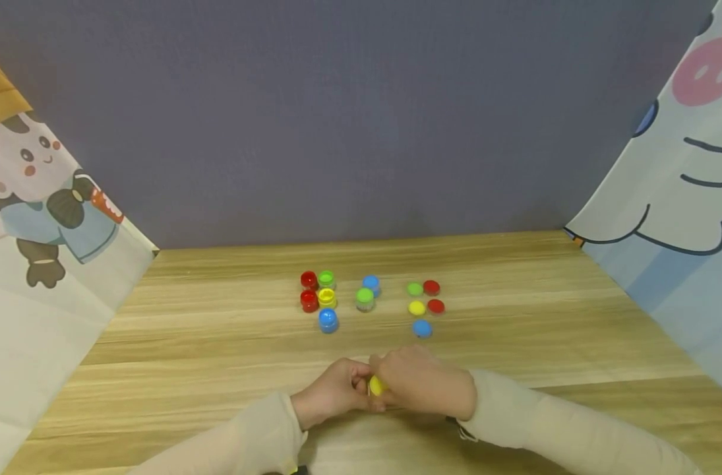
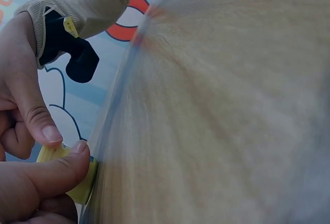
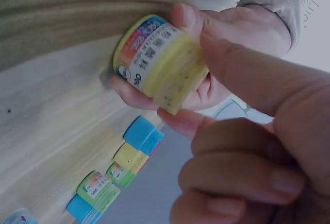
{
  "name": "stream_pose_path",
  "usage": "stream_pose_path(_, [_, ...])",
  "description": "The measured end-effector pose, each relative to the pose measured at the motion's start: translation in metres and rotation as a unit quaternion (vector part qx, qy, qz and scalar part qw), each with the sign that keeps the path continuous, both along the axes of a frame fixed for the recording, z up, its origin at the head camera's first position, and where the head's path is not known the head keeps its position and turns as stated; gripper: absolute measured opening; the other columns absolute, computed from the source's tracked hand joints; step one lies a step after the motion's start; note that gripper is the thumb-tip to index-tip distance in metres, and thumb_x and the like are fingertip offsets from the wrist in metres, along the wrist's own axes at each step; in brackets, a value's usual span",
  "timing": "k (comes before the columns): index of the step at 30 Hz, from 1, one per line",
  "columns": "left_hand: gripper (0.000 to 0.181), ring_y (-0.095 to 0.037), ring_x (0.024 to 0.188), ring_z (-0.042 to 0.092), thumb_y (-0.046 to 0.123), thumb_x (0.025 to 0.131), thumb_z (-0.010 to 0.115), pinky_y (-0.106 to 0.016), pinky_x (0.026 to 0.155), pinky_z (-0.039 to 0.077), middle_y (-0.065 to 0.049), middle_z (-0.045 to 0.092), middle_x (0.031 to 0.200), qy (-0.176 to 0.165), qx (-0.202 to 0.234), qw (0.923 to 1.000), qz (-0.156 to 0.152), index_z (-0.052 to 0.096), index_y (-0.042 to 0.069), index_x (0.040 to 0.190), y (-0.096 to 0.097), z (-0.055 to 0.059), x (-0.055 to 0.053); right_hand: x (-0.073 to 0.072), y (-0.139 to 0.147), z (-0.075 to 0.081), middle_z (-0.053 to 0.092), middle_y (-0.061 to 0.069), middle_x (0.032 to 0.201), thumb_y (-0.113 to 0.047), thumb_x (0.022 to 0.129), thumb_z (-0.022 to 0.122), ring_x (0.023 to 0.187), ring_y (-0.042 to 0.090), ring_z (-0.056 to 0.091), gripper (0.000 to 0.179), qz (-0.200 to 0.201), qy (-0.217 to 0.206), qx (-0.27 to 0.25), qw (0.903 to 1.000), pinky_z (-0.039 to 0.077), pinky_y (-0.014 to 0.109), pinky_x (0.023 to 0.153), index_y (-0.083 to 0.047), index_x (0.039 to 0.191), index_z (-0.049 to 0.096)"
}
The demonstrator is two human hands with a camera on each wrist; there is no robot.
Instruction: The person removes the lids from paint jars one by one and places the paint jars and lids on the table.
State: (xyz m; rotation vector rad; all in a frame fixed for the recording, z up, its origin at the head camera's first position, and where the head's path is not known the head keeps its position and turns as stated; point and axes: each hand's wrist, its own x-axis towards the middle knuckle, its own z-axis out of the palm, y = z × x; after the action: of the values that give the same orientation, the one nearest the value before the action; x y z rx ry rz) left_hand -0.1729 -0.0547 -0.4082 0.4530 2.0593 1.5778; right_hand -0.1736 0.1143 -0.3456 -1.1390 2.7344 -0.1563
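Yellow jar (image 3: 147, 54): up in the two hands, close to the wooden bench (image 1: 218, 369); I cannot tell if it touches the wood. It has a label with printed writing.
Yellow lid (image 3: 183, 74): right against the top of the yellow jar.
Left hand (image 1: 332, 390): on the left side of the yellow jar, fingers (image 3: 133, 94) curled tight around its body.
Right hand (image 1: 420, 381): on the right side of the yellow jar, thumb and pointer finger clamped on the yellow lid, the other fingers tucked in.
Jar bunch: behind the yellow jar and to its left are a back red jar (image 1: 308, 280), a front red jar (image 1: 309, 301), a green jar (image 1: 327, 280), an uncovered yellow jar (image 1: 328, 299) and a blue jar (image 1: 328, 320).
Jar pair: straight behind the yellow jar stand a green-topped jar (image 1: 364, 299) and a blue-topped jar (image 1: 371, 285).
Lids: behind the yellow jar and to its right lie a green lid (image 1: 415, 289), a back red lid (image 1: 431, 287), a loose yellow lid (image 1: 417, 308), a front red lid (image 1: 436, 306) and a blue lid (image 1: 422, 328).
Gray wall (image 1: 361, 132): far behind the yellow jar.
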Motion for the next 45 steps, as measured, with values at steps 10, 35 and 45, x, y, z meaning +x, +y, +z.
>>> stream_pose_path(10, [0.029,-0.004,0.044,0.033,0.0,0.07,0.079,-0.016,0.042,0.025,0.006,0.044,0.05,-0.013,-0.003,0.9998,0.013,0.07,0.007,0.097,0.001,0.001,0.002,-0.002,0.005,0.007,0.04,-0.009,0.054,-0.019,0.081,0.072,0.049,0.004,0.034,0.044,0.062,0.017,0.022,0.9977,0.034,0.017,0.047,-0.025,0.124,0.061])
stream_pose_path(35, [0.036,-0.006,0.051,0.039,-0.005,0.069,0.078,-0.015,0.047,0.032,0.003,0.047,0.055,0.008,0.0,0.9999,0.01,0.07,0.003,0.104,0.002,-0.002,0.001,0.007,-0.001,-0.007,0.029,-0.008,0.048,-0.045,0.088,0.06,0.042,0.004,0.026,0.049,-0.055,0.057,-0.025,0.9965,0.024,0.02,0.038,-0.016,0.054,0.041])
stream_pose_path(45, [0.035,-0.006,0.051,0.041,-0.007,0.069,0.076,-0.015,0.048,0.035,0.002,0.05,0.057,-0.007,0.011,0.9999,0.009,0.07,0.002,0.103,0.002,-0.003,0.0,0.005,-0.001,-0.009,0.029,-0.008,0.047,-0.044,0.088,0.059,0.042,0.004,0.027,0.05,-0.051,0.072,-0.019,0.996,0.024,0.02,0.037,-0.017,0.052,0.039])
